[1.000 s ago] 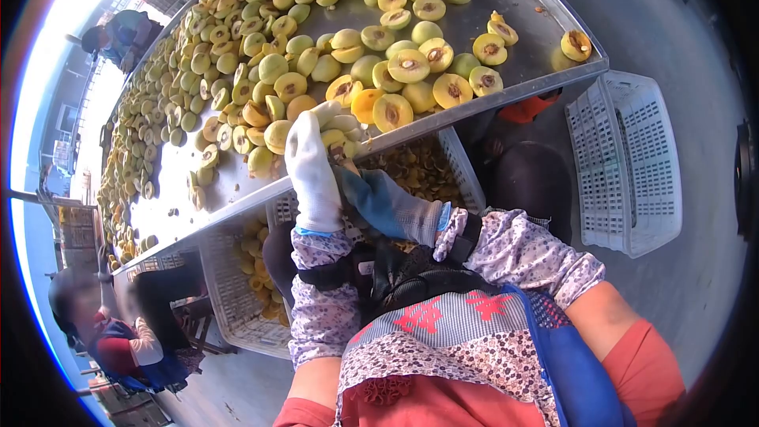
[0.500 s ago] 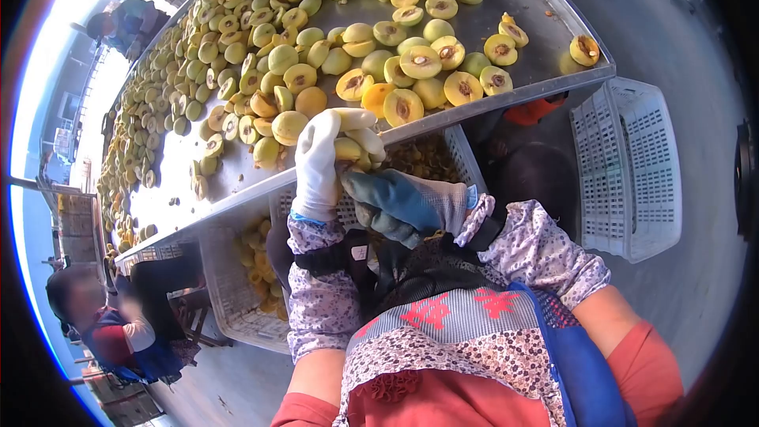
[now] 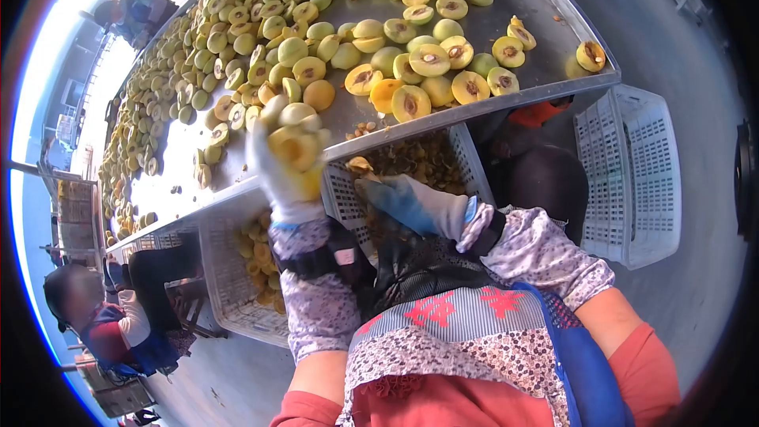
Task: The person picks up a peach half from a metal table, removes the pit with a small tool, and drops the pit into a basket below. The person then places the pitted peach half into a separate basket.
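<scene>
My left hand [image 3: 273, 170], in a white glove, is raised at the table's front edge and blurred by motion. Its fingers curl around several yellow apricot halves [image 3: 294, 149], cut faces partly showing. Lower and to the right, my right hand [image 3: 415, 204] wears a blue-grey glove and hangs over a crate [image 3: 473, 170] of brownish pieces. A small yellow-brown piece [image 3: 360, 164] is at its closed fingertips; what exactly it is I cannot tell. Beyond both hands, many halved apricots [image 3: 411, 103] lie on the metal table [image 3: 522, 96], some with pits in them.
Under the table's left part stands a crate [image 3: 225, 300] holding yellow fruit. A white stacked basket [image 3: 632, 182] is on the floor at the right. One person [image 3: 118, 316] sits at the lower left, and another person [image 3: 134, 16] is at the far upper left. Small pits [image 3: 361, 130] lie near the table edge.
My hands have come apart. The left one has swung left and turned with the apricot halves in it; the right one is now over the crate with a small piece at its fingertips.
</scene>
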Tool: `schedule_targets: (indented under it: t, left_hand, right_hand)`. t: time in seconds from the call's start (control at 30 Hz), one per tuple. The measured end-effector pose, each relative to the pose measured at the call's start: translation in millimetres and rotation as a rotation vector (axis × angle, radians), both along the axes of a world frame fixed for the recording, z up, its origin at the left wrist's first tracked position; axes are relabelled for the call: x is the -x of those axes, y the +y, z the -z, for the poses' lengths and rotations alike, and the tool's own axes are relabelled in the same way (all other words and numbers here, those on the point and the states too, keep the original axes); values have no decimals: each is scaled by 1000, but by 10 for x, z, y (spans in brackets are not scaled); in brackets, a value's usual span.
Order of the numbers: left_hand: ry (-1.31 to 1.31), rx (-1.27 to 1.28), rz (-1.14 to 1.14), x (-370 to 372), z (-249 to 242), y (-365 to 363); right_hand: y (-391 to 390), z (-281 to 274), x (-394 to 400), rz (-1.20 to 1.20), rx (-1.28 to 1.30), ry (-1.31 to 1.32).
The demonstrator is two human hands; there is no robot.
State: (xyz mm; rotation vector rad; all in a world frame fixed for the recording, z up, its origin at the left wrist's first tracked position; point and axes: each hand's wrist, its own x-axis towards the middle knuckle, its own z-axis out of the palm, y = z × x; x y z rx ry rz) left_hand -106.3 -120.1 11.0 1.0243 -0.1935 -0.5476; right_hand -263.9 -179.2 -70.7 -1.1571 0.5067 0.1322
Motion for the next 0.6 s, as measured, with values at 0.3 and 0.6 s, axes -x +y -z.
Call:
schedule_targets:
  t: [0.3,0.6]
  left_hand:
    - [-599,-835,-513,-566,-124,854]
    - [-1481,-739,358,-150,518,-833]
  right_hand:
    - [-37,-602,132,103,-376,114]
    - [-79,-519,206,202,-190,78]
